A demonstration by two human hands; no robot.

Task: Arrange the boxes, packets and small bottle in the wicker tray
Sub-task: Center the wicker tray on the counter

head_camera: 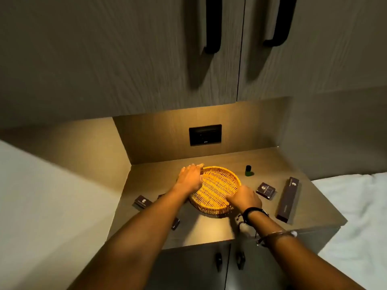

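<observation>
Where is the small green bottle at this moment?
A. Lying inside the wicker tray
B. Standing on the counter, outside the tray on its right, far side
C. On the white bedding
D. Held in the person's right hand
B: the small green bottle stands upright on the counter, clear of the wicker tray, whose rim both the left hand and the right hand are holding.

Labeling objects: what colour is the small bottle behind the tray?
Dark green with a black cap, the small bottle stands upright on the counter; head view shows it.
</observation>
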